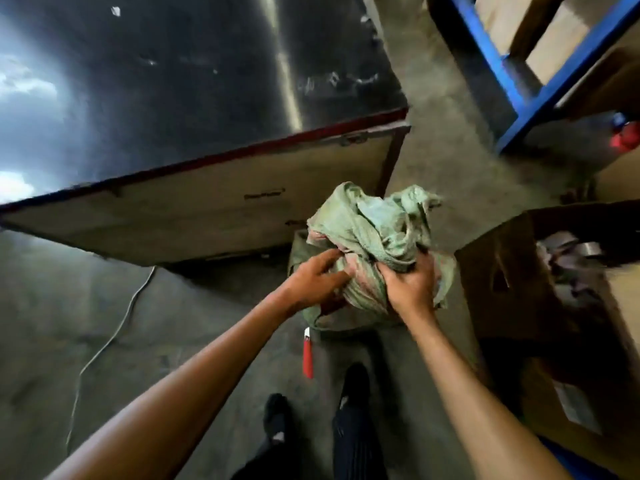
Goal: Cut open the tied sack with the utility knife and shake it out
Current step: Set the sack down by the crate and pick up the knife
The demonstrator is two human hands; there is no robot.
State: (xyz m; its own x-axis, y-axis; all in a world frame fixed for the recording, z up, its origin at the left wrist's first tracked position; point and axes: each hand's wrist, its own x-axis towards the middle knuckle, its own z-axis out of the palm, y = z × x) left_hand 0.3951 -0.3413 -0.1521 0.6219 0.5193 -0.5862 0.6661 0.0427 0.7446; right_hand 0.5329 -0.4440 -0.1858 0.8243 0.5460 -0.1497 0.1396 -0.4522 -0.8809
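Observation:
A pale green woven sack (372, 230) stands on the concrete floor in front of me, its top bunched into loose folds. My right hand (410, 284) grips the gathered neck on the right side. My left hand (317, 280) rests on the sack's left side with fingers spread, pressing into the fabric. A red-handled utility knife (308, 353) lies on the floor just below the sack, blade end toward it, held by neither hand.
A large dark-topped table (207, 188) with a red edge stands to the left. An open cardboard box (540, 271) sits at the right, a blue metal rack (512, 98) behind it. A thin cable (114, 334) runs across the floor. My feet (311, 403) are below.

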